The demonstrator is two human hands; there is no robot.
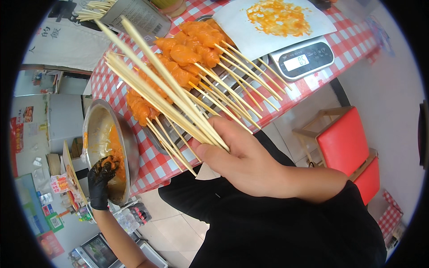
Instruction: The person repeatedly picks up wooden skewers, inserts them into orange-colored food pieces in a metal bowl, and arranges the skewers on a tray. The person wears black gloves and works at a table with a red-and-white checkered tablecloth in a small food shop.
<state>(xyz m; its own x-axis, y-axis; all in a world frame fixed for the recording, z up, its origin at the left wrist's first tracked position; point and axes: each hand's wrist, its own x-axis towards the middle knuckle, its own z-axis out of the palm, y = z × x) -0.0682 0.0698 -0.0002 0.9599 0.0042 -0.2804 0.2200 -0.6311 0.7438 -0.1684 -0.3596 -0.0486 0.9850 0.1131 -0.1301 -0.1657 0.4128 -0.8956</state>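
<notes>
My right hand [244,157] is bare and grips a bundle of bamboo skewers [164,97] that fan out toward the upper left. My left hand [101,181], in a black glove, is inside a steel bowl [131,160] with its fingers around a piece of orange marinated meat [110,162]. More of this meat and its sauce coat the inside of the bowl. Beyond the bundle, many loaded meat skewers [187,50] lie piled on a metal tray [157,142], their bare stick ends pointing toward me. The bundle partly hides the pile.
A kitchen scale [303,59] with a lit display sits on the checked tablecloth [355,37], under a sauce-smeared white sheet [231,16]. A metal can [140,20] stands behind the tray near more skewers [95,8]. Red-seated chairs [343,140] are at the right.
</notes>
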